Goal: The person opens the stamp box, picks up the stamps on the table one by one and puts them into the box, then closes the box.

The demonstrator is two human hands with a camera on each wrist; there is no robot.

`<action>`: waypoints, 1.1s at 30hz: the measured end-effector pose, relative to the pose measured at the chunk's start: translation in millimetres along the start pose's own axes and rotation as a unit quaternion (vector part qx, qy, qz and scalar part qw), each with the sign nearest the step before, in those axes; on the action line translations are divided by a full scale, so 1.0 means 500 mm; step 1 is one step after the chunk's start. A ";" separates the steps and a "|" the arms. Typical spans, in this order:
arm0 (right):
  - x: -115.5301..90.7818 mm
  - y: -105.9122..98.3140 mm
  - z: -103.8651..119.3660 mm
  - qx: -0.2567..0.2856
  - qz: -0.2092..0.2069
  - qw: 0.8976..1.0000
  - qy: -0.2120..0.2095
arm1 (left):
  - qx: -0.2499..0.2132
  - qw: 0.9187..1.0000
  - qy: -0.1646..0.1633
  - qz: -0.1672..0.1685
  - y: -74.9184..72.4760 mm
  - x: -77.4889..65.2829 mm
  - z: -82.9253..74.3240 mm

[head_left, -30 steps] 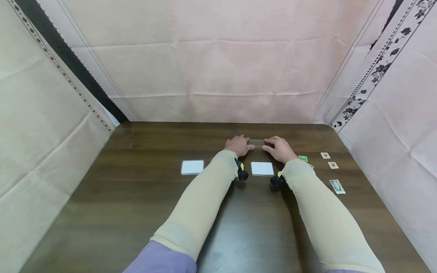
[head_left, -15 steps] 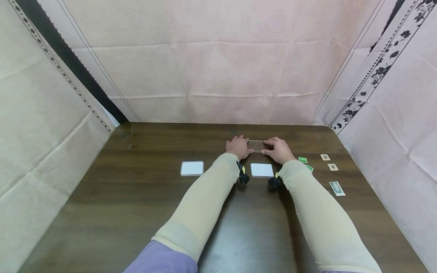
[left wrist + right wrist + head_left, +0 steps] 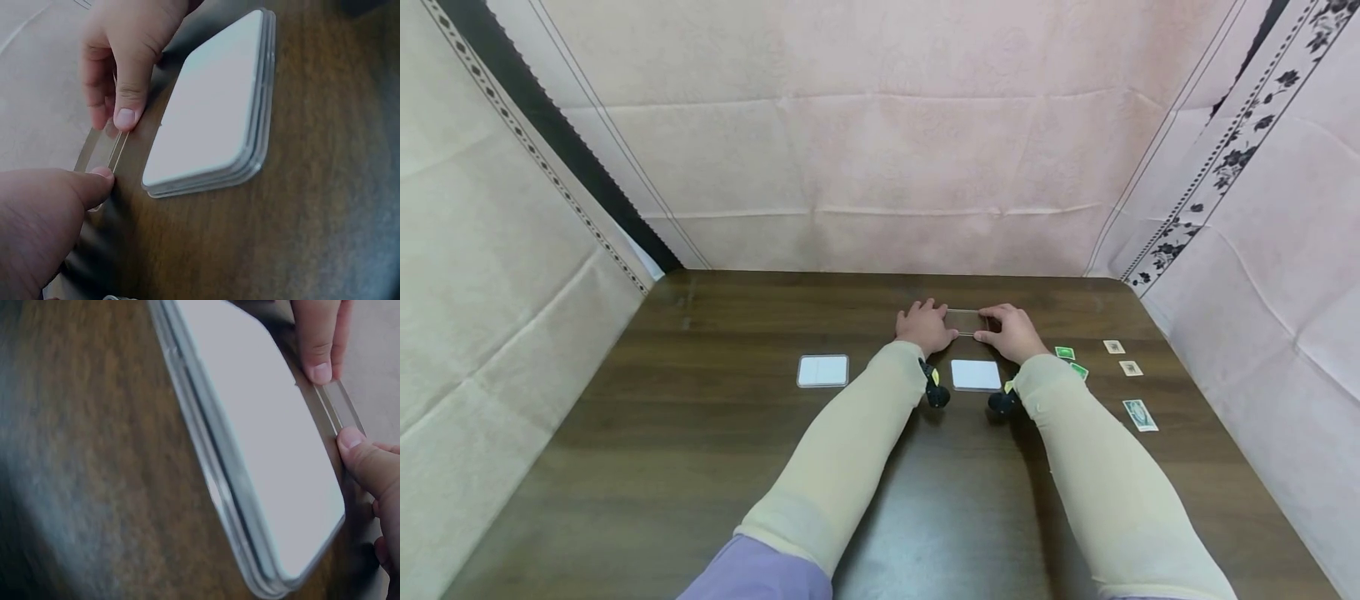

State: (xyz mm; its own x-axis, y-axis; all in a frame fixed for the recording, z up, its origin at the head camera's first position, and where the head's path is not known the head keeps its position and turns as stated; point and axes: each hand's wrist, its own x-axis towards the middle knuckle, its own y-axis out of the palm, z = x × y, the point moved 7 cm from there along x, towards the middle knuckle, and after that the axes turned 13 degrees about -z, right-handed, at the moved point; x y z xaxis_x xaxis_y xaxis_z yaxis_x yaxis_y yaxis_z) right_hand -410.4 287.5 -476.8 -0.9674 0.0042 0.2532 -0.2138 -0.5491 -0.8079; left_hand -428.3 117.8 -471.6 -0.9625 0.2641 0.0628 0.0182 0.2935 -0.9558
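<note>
I watch the left hand (image 3: 925, 326) and right hand (image 3: 1013, 332) pinch a clear, rectangular plastic piece (image 3: 965, 322). It lies between them.

We are missing the left end of the clear piece (image 3: 966, 322) behind the left hand (image 3: 925, 327) and finding the small cards' (image 3: 1114, 347) prints unreadable.

A clear rectangular piece (image 3: 964, 323) sits between left hand (image 3: 924, 326) and right hand (image 3: 1015, 332).

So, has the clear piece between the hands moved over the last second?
Yes, slightly toward the near side: in the head view, the clear piece now has its near edge closer to the unmoved white-topped case in front of it.
</note>
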 end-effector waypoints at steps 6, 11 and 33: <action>-0.002 0.003 -0.001 0.016 0.011 1.000 0.003 | -0.007 1.000 -0.001 0.001 -0.006 -0.011 0.004; -0.009 -0.006 0.008 0.028 0.023 0.999 0.004 | -0.028 1.000 0.003 0.004 -0.032 -0.023 0.021; -0.130 0.014 0.188 -0.009 0.000 0.994 -0.105 | -0.063 0.989 0.122 -0.046 -0.140 -0.200 0.139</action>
State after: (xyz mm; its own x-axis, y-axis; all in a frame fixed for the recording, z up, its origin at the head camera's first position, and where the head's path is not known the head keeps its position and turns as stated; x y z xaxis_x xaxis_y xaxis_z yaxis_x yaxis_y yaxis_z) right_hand -336.2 204.8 -449.1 -0.9184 -0.1710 0.3567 -0.2178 -0.5340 -0.8169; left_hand -352.1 7.2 -431.0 -0.8679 0.4399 0.2308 -0.0185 0.4357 -0.8999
